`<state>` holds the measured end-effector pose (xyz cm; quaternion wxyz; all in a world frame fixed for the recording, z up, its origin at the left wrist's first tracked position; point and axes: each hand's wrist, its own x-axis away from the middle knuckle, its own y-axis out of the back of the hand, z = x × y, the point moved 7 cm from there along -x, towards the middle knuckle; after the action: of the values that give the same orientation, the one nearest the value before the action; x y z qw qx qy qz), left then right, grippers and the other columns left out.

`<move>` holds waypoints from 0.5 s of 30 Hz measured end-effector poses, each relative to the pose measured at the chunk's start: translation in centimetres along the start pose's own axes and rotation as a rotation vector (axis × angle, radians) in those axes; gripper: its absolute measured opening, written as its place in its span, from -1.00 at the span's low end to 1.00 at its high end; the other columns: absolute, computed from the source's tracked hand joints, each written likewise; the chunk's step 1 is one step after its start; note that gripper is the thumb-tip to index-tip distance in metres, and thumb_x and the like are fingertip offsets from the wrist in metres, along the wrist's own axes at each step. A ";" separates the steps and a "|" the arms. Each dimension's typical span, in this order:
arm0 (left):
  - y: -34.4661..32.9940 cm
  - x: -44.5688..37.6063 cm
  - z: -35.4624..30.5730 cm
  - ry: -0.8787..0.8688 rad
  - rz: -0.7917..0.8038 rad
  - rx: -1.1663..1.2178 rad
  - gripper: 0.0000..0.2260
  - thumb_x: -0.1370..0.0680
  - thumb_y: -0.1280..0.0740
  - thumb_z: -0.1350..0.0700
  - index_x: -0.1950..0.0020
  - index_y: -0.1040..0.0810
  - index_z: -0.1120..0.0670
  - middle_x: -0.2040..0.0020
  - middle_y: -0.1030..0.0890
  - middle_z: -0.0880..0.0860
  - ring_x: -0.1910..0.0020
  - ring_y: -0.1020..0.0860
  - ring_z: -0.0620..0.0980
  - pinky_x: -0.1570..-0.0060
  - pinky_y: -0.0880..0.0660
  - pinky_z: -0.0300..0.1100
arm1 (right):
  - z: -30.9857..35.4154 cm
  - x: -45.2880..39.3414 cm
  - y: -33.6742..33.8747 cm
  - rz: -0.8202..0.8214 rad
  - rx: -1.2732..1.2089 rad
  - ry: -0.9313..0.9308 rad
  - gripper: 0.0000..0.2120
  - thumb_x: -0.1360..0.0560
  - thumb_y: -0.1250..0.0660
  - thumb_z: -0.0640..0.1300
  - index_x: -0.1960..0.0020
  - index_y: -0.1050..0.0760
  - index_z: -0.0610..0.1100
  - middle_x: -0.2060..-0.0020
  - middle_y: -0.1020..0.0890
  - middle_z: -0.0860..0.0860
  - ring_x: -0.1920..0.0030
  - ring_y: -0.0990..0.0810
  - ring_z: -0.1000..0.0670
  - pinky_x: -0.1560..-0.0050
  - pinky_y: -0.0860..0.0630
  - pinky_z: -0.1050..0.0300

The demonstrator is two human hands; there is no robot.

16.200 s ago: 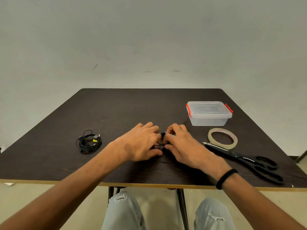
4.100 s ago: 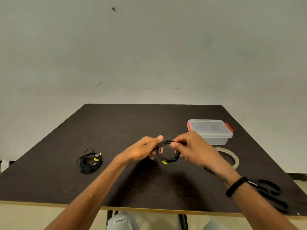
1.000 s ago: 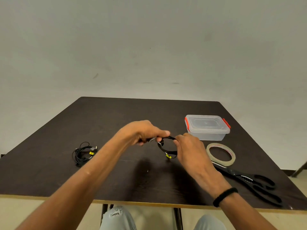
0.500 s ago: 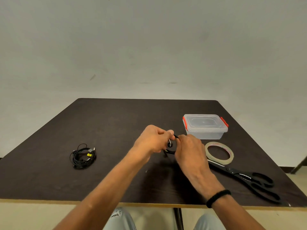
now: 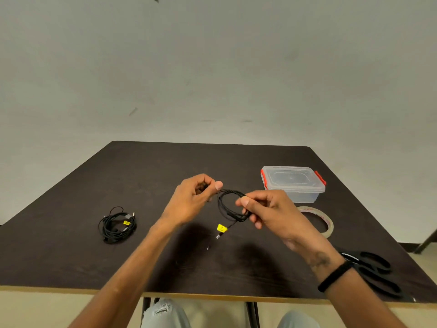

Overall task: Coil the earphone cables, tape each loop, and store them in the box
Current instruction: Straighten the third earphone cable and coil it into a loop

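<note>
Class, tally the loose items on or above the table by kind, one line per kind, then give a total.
Earphone cables: 2, the held cable and the cable bundle
Plastic box: 1
Tape roll: 1
Scissors: 1
Total: 5

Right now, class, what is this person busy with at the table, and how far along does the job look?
A person holds a coiled black earphone cable above the dark table. The left hand pinches one side of the loop, the right hand grips the other, and a yellow-tagged end hangs down. No tape is on it yet. A second earphone bundle lies at the left. The tape roll, scissors and closed clear box sit at the right.
</note>
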<state>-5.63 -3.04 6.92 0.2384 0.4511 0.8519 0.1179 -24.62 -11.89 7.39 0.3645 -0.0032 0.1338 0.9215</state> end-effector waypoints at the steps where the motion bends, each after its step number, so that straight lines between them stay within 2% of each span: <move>1: -0.1 0.1 0.5 0.011 -0.025 0.021 -0.78 -0.62 -0.40 -0.13 0.12 -0.64 -0.02 0.34 -0.59 -0.10 0.34 -0.48 -0.18 0.25 -0.41 -0.23 | -0.5 -0.5 -0.3 -0.016 -0.081 -0.030 -0.84 -0.64 -0.38 -0.23 0.01 -0.73 -0.22 0.30 -0.66 -0.05 0.38 -0.52 0.10 0.39 -0.46 0.26; 3: -0.5 0.5 1.4 0.040 -0.066 -0.039 -0.84 -0.64 -0.40 -0.02 0.10 -0.66 -0.01 0.32 -0.61 -0.11 0.39 -0.49 -0.25 0.29 -0.43 -0.34 | -2.0 -1.5 -1.0 -0.051 -0.111 -0.112 -0.85 -0.63 -0.38 -0.26 0.04 -0.72 -0.24 0.31 -0.66 -0.06 0.41 -0.51 0.10 0.40 -0.45 0.26; 4: -0.6 0.6 2.0 0.051 -0.078 -0.113 -0.87 -0.64 -0.40 0.02 0.09 -0.67 -0.01 0.30 -0.63 -0.11 0.38 -0.52 -0.25 0.28 -0.45 -0.36 | -2.9 -2.1 -1.4 -0.070 -0.050 -0.153 -0.83 -0.63 -0.38 -0.25 0.07 -0.72 -0.23 0.32 -0.65 -0.08 0.43 -0.50 0.09 0.39 -0.45 0.24; 6: -0.9 0.7 3.2 0.055 -0.073 -0.316 -0.91 -0.62 -0.41 0.03 0.07 -0.68 -0.05 0.20 -0.66 -0.11 0.25 -0.60 -0.21 0.14 -0.54 -0.25 | -4.4 -2.9 -1.6 -0.084 0.185 -0.215 -0.79 -0.63 -0.38 -0.17 0.13 -0.70 -0.18 0.37 -0.66 -0.06 0.47 -0.49 0.07 0.34 -0.47 0.16; 8: -1.1 0.6 3.8 0.045 -0.044 -0.482 -0.92 -0.61 -0.40 -0.02 0.02 -0.69 -0.11 0.08 -0.61 -0.09 0.07 -0.60 -0.09 -0.01 -0.55 -0.14 | -4.9 -3.3 -1.6 -0.084 0.439 -0.236 -0.76 -0.63 -0.37 -0.07 0.14 -0.70 -0.12 0.40 -0.68 0.01 0.45 -0.57 0.07 0.28 -0.50 0.15; 11: -1.1 0.8 4.0 0.025 -0.028 -0.520 -0.86 -0.63 -0.36 -0.08 -0.09 -0.70 -0.13 -0.01 -0.51 -0.08 -0.03 -0.54 -0.07 -0.09 -0.51 -0.13 | -4.0 -3.5 -1.5 -0.153 0.704 -0.169 -0.77 -0.62 -0.38 -0.01 0.07 -0.73 -0.13 0.25 -0.72 -0.04 0.15 -0.70 -0.04 0.09 -0.59 0.09; 13: -0.9 0.9 3.8 -0.005 -0.053 -0.490 -0.79 -0.66 -0.30 -0.10 -0.18 -0.69 -0.12 -0.03 -0.49 -0.05 -0.06 -0.53 -0.07 -0.11 -0.51 -0.12 | -3.6 -3.5 -1.5 -0.204 0.749 -0.136 -0.77 -0.59 -0.42 0.01 -0.01 -0.72 -0.15 0.16 -0.73 -0.07 0.02 -0.70 -0.10 -0.04 -0.61 0.04; 15: -0.7 0.8 3.4 -0.032 -0.075 -0.466 -0.74 -0.68 -0.26 -0.12 -0.23 -0.69 -0.10 -0.03 -0.50 -0.02 -0.10 -0.50 -0.08 -0.11 -0.51 -0.11 | -3.4 -3.3 -1.6 -0.213 0.727 -0.131 -0.69 -0.57 -0.44 0.04 -0.21 -0.67 -0.12 0.06 -0.71 -0.04 -0.08 -0.67 -0.09 -0.13 -0.57 0.08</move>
<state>-4.74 -2.78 3.44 0.3538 0.3538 0.8139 0.2951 -21.46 -13.85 4.10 0.4432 0.1711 0.4271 0.7693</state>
